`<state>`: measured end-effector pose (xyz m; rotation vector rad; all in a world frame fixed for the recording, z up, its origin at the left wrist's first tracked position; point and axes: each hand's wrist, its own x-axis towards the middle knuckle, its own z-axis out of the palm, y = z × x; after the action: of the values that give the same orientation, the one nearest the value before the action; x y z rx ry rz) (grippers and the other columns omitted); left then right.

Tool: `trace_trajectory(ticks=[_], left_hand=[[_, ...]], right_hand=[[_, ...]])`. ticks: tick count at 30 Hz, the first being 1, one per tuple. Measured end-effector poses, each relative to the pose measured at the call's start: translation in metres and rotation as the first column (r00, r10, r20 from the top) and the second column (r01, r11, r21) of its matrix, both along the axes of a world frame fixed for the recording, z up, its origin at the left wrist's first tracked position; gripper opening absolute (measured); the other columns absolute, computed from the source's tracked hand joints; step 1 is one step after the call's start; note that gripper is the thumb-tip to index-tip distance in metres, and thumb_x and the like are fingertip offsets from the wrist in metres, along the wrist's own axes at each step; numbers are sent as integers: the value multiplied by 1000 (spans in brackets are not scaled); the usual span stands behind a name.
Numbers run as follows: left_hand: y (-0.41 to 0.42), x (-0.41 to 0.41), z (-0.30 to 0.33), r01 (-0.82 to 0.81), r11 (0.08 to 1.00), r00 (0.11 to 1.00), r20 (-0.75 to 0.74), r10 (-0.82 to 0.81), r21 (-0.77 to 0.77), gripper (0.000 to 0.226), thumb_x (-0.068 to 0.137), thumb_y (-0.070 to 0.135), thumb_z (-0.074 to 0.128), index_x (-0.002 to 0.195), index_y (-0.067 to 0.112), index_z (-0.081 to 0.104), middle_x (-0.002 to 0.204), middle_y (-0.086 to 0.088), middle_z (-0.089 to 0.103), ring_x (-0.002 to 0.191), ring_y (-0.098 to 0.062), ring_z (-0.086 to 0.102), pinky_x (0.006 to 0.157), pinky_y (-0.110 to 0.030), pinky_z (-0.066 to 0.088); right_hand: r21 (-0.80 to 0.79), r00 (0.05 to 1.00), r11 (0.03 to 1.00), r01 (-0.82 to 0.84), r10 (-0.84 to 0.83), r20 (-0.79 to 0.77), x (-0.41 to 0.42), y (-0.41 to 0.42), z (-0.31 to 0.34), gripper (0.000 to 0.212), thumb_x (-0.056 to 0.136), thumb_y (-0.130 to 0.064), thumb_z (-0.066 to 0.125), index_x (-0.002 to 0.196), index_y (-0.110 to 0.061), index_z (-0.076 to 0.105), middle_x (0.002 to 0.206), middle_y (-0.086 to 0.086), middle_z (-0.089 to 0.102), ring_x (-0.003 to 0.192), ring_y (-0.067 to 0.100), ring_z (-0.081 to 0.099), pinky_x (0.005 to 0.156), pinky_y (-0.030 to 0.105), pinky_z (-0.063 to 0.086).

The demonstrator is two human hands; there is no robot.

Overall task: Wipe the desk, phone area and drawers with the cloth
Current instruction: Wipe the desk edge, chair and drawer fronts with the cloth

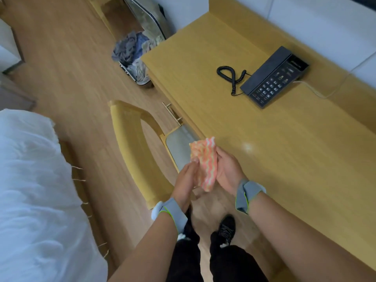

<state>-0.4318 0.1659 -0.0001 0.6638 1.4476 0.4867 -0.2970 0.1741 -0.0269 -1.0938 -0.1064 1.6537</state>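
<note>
A folded orange-and-white wavy-striped cloth (204, 161) is held between both hands, in the air just off the front edge of the wooden desk (284, 151). My left hand (186, 181) presses on its left side and my right hand (225, 171) grips its right side. A black phone (274, 77) with a coiled cord (231, 75) lies on the desk at the far right. Below the desk edge a drawer with a metal bar handle (173, 113) shows.
A wooden chair (134, 151) with a grey seat is tucked at the desk, left of my hands. A bin of crumpled cloths (133, 55) stands on the floor by the desk's far end. A white bed (34, 190) fills the left side.
</note>
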Motion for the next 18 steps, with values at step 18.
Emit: trace_trajectory(ticks=[18], left_hand=[[36, -23, 34, 432, 801, 817, -556, -153, 414, 34, 107, 36, 51, 86, 10, 56, 68, 0, 52, 63, -17, 46, 60, -30, 40]], right_hand=[[-41, 990, 997, 60, -65, -127, 12, 9, -14, 24, 103, -19, 47, 108, -13, 70, 106, 9, 77, 92, 18, 76, 76, 31, 61]])
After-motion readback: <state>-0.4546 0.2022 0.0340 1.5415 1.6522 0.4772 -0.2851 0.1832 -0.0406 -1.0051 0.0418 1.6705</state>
